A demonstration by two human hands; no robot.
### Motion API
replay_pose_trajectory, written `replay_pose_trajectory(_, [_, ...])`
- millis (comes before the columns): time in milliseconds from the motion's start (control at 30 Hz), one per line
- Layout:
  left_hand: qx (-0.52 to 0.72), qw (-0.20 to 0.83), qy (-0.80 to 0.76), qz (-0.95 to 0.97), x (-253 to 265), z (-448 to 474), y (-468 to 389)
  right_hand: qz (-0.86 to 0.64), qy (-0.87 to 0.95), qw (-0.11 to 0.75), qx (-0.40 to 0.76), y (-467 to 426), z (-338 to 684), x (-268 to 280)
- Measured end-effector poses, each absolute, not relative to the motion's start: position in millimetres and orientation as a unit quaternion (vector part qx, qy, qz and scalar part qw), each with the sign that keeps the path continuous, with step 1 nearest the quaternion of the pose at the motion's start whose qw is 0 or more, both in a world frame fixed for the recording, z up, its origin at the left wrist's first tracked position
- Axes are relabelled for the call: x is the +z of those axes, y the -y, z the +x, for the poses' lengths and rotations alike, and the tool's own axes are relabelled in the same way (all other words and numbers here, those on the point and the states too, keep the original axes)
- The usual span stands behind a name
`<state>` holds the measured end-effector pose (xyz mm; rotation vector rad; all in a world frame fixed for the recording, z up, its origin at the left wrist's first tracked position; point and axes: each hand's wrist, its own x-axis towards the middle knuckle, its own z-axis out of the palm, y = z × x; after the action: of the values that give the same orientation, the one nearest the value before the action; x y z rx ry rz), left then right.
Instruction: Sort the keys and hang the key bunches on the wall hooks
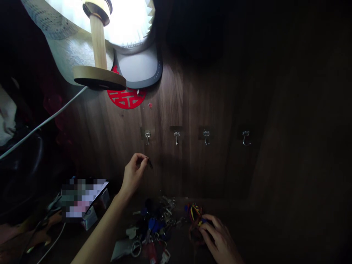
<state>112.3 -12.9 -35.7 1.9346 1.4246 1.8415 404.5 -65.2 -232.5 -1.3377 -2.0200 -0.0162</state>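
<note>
My left hand is raised in front of the wood-grain panel, just below the leftmost metal hook. Its thumb and fingers pinch a small, dark, narrow thing, too dim to name. Lower right, my right hand has its fingers closed on a bundle of red, yellow and dark cords low down near the panel. Between the hands lies a heap of keys, with blue key heads, a red tag, and a key ring beside a grey flat piece.
Further metal hooks line the panel. Above hang caps and a red paper cutout. A lit lamp with a wooden stem juts in at upper left, trailing a white cable. Small boxes stand left of my forearm.
</note>
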Motion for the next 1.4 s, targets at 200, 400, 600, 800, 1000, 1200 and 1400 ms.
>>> replay_pose_trajectory(200, [0.642,0.044,-0.48,0.597,-10,113,-5,-0.515,0.779,0.357,0.002,64,406,-234])
replay_pose_trajectory(400, [0.642,0.036,-0.501,0.579,-1,108,-23,-0.513,0.782,0.353,0.005,63,407,-234])
replay_pose_trajectory(600, [0.63,0.069,-0.505,0.586,-9,105,-37,-0.525,0.777,0.347,0.009,67,403,-226])
replay_pose_trajectory(800, [0.624,0.075,-0.505,0.592,-23,102,-39,-0.525,0.779,0.343,0.009,69,402,-221])
replay_pose_trajectory(1000, [0.571,0.088,-0.53,0.621,-60,105,-24,-0.522,0.778,0.349,0.015,70,401,-222])
replay_pose_trajectory(1200, [0.433,0.144,-0.538,0.709,-113,123,3,-0.531,0.773,0.348,0.019,72,399,-221])
replay_pose_trajectory(1400, [0.284,0.167,-0.517,0.79,-159,148,43,-0.568,0.757,0.322,-0.018,71,399,-222])
